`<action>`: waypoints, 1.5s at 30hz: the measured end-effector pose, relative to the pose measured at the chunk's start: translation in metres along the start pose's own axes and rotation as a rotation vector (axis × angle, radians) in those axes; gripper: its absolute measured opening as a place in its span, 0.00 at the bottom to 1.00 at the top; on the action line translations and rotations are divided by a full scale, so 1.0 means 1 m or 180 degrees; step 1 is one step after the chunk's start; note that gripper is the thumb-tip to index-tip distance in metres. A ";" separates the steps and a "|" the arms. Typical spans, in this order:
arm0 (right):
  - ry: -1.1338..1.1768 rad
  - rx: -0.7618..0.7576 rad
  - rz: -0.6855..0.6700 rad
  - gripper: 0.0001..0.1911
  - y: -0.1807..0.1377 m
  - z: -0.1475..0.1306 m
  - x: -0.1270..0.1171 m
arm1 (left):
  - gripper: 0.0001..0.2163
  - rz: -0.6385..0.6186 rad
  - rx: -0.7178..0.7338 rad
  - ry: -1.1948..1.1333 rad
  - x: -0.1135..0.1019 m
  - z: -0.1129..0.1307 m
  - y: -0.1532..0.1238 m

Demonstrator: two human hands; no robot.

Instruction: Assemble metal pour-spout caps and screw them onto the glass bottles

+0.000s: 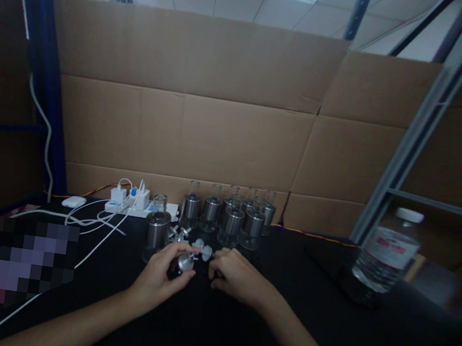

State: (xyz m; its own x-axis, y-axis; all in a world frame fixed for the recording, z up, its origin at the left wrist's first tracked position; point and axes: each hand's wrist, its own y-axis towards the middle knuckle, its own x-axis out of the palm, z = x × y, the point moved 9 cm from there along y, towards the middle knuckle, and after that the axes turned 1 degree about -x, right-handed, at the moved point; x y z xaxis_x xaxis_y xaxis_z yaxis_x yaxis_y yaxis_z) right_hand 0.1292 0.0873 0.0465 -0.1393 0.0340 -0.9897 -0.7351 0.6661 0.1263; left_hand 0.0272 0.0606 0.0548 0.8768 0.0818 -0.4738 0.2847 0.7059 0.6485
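Left hand (162,278) pinches a small metal fitting (187,261) in its fingers, right hand (236,277) curls loosely over loose parts (202,248) on the bench (234,334) — best kept low and steady.

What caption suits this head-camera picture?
Left hand holds a small metal funnel-shaped part; right hand rests beside it, before metal-and-glass canisters.

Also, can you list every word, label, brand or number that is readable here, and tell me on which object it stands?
No text can be read.
Water bottle: it has a red and white label, but its print is too blurred.
Power strip: no legible marking.
Metal and glass pieces, also the small part in the left hand: no print shows.
Right hand: nothing written near it.
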 end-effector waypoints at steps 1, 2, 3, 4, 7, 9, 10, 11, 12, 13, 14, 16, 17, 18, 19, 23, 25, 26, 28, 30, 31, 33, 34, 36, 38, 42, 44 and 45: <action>-0.0015 0.0006 -0.0009 0.05 0.000 0.000 0.001 | 0.13 -0.0009 0.0012 0.0009 0.000 0.001 0.000; -0.0035 0.0012 -0.0003 0.04 0.000 0.000 0.002 | 0.13 -0.0017 0.0022 0.0018 0.000 0.002 0.000; -0.0050 0.0007 0.0017 0.04 0.000 0.000 0.003 | 0.13 -0.0024 0.0039 0.0028 0.000 0.003 0.001; -0.0051 -0.0015 0.0047 0.05 0.001 -0.001 0.003 | 0.13 -0.0027 0.0073 0.0039 0.000 0.004 0.001; 0.0127 -0.0092 0.0247 0.06 0.001 -0.004 -0.005 | 0.11 -0.0018 0.0228 0.0077 -0.001 0.010 0.002; 0.0432 -0.0010 0.0497 0.06 0.001 -0.002 -0.017 | 0.10 -0.0035 0.0325 0.0083 -0.001 0.013 0.003; 0.0647 0.0075 0.0651 0.06 0.000 0.000 -0.025 | 0.09 -0.0042 0.0357 0.0083 0.000 0.014 0.003; 0.0889 0.0164 0.0811 0.06 -0.001 0.003 -0.032 | 0.09 -0.0045 0.0379 0.0084 0.000 0.014 0.004; 0.1137 0.0230 0.0956 0.05 -0.002 0.004 -0.039 | 0.08 -0.0051 0.0388 0.0087 0.000 0.014 0.004; 0.1373 0.0260 0.1081 0.04 -0.003 0.005 -0.045 | 0.08 -0.0053 0.0387 0.0091 0.000 0.014 0.004; 0.1580 0.0250 0.1188 0.04 -0.004 0.004 -0.050 | 0.08 -0.0045 0.0379 0.0095 0.000 0.014 0.004; 0.1849 0.0122 0.1331 0.04 -0.005 0.000 -0.056 | 0.08 -0.0031 0.0350 0.0113 0.000 0.013 0.005; 0.1908 0.0030 0.1356 0.05 -0.005 -0.003 -0.057 | 0.08 -0.0022 0.0335 0.0125 0.000 0.013 0.005; 0.1931 -0.0057 0.1349 0.05 -0.005 -0.007 -0.057 | 0.08 -0.0012 0.0318 0.0138 0.000 0.012 0.005; 0.1923 -0.0129 0.1326 0.05 -0.004 -0.010 -0.055 | 0.08 -0.0001 0.0304 0.0152 0.000 0.012 0.006; 0.1832 -0.0255 0.1291 0.06 -0.001 -0.016 -0.045 | 0.08 0.0034 0.0309 0.0176 -0.001 0.012 0.005; 0.1878 -0.0194 0.1365 0.05 0.001 -0.016 -0.042 | 0.08 0.0045 0.0289 0.0193 -0.001 0.011 0.005; 0.1918 -0.0137 0.1411 0.05 0.001 -0.015 -0.041 | 0.08 0.0049 0.0256 0.0209 -0.001 0.010 0.005; 0.1941 -0.0036 0.1499 0.04 0.001 -0.014 -0.040 | 0.06 0.0078 0.0198 0.0243 -0.002 0.008 0.004; 0.1878 -0.0022 0.1551 0.03 0.001 -0.015 -0.041 | 0.06 0.0125 0.0173 0.0260 -0.003 0.007 0.004; 0.1844 -0.0043 0.1571 0.03 0.001 -0.016 -0.041 | 0.06 0.0147 0.0168 0.0262 -0.004 0.007 0.004; 0.1849 -0.0109 0.1597 0.04 0.000 -0.019 -0.041 | 0.05 0.0173 0.0143 0.0267 -0.006 0.007 0.003; 0.1907 -0.0135 0.1602 0.05 0.000 -0.020 -0.042 | 0.05 0.0193 0.0139 0.0267 -0.007 0.007 0.003; 0.2138 -0.0142 0.1577 0.05 0.000 -0.019 -0.040 | 0.05 0.0243 0.0151 0.0262 -0.009 0.007 0.003; 0.2587 -0.0088 0.1452 0.06 0.002 -0.016 -0.036 | 0.04 0.0285 0.0193 0.0246 -0.010 0.008 0.003; 0.3883 0.0120 0.0991 0.08 0.009 -0.009 -0.015 | 0.05 0.0323 0.0372 0.0188 -0.011 0.011 0.003; 0.4303 0.0251 0.0855 0.08 0.011 -0.007 -0.006 | 0.05 0.0321 0.0459 0.0162 -0.011 0.014 0.002; 0.4427 0.0304 0.0863 0.09 0.011 -0.006 -0.004 | 0.05 0.0322 0.0488 0.0148 -0.011 0.015 0.002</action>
State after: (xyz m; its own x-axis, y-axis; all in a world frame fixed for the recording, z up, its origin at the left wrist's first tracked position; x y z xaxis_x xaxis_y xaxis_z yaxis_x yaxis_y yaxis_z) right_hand 0.1176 0.0905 0.0522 -0.8364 -0.5451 -0.0564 -0.5415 0.8063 0.2380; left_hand 0.0238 0.0507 0.0703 0.8861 0.1817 -0.4264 0.2549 0.5773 0.7757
